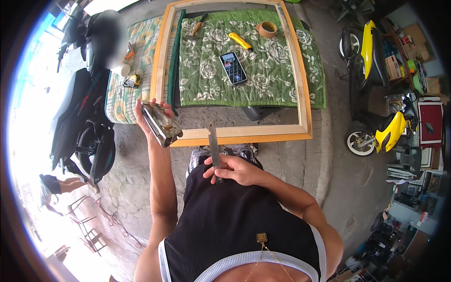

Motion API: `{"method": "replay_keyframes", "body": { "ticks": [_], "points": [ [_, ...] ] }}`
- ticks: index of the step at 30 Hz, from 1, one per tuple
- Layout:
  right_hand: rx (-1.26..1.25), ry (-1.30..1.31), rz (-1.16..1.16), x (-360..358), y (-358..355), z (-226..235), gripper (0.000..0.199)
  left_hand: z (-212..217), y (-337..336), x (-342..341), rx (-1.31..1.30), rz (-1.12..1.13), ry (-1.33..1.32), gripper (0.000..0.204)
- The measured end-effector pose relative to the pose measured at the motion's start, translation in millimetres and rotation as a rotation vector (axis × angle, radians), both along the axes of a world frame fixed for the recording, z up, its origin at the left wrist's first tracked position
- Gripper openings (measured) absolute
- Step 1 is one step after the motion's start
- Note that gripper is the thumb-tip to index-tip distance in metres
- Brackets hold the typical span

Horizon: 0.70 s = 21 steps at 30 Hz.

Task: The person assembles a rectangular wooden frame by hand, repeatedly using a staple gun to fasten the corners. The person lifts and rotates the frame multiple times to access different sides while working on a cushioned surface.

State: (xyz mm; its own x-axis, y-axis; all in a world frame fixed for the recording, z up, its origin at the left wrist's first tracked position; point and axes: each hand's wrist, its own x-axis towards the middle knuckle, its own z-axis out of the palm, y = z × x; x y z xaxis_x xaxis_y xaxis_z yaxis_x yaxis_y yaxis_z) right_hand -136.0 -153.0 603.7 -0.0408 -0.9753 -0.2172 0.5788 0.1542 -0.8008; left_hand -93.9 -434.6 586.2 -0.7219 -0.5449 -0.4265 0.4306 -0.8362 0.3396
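Toward 10 o'clock from the middle of the view, the left hand point(141, 118) has its fingers wrapped around a shiny, boxy metal tool point(160, 124), shaped like a staple gun. Nearly at the centre, the right hand point(240, 170) pinches a flat, narrow, dull-grey metal strip point(214, 148) between thumb and fingers; the strip points up toward 12 o'clock.

At 12 o'clock lies a rectangular wooden frame point(249, 135), orange-toned outside with a paler inner strip. Its near rail runs between the hands and a green quilt point(206, 96), puffy and printed with white roses. Inside the opening lie a smooth black phone point(233, 68) and a yellow utility knife point(240, 41), with a brown tape roll point(267, 30) toward 1 o'clock and a wooden-handled tool point(198, 27) toward 11.

A tape measure point(131, 82) sits at 10 o'clock on a second patterned quilt point(117, 101). A dark motorcycle point(75, 117) stands at 9 o'clock, a glossy yellow scooter point(393, 131) at 3.
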Motion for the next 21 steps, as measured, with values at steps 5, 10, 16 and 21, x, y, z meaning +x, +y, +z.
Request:
{"method": "replay_keyframes", "body": {
  "ticks": [5, 10, 16, 21],
  "points": [
    [-0.007, 0.193, -0.141, -10, 4, 13, 0.044, -3, -6, 4, -0.088, 0.017, 0.009, 0.062],
    [0.025, 0.48, -0.207, -20, 14, 37, 0.041, 3, 18, -16, -0.156, 0.149, -0.18, 0.065],
    [0.083, 0.556, -0.24, -27, 30, 38, 0.037, 13, 39, -27, -0.214, 0.228, -0.182, 0.063],
    [0.136, 0.493, -0.238, -31, 41, 35, 0.035, 35, 56, -32, -0.314, 0.3, -0.298, 0.061]
  ]
}}
